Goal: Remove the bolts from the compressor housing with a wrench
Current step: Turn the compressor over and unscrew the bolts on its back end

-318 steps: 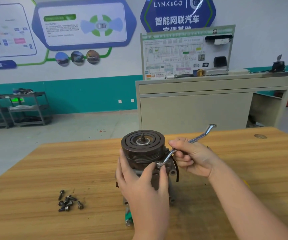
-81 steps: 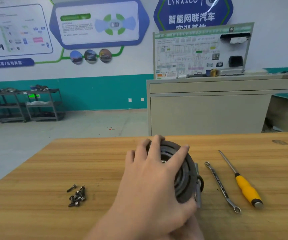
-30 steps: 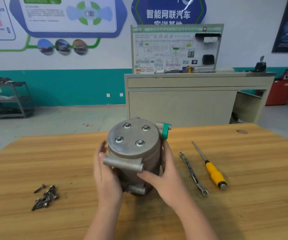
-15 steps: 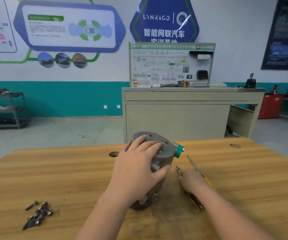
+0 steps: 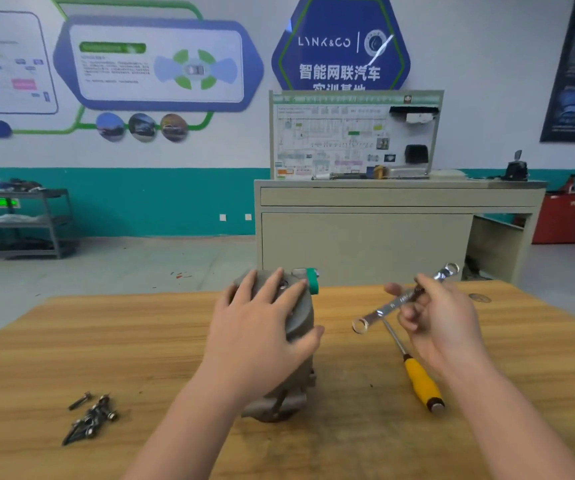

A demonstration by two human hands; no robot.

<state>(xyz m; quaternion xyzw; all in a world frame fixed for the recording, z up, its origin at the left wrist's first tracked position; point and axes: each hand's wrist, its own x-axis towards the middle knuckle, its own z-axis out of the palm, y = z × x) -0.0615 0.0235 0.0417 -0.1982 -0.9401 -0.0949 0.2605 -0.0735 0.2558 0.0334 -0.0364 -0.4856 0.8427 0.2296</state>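
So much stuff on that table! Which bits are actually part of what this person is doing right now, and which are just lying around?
In use:
- compressor housing, steadied under the left hand
- wrench, held in the right hand
- pile of loose bolts, probably ones already taken out

Just lying about:
- yellow-handled screwdriver on the wooden table
- cabinet behind the table

Yellow-handled screwdriver (image 5: 419, 379) on wooden table (image 5: 106, 341)
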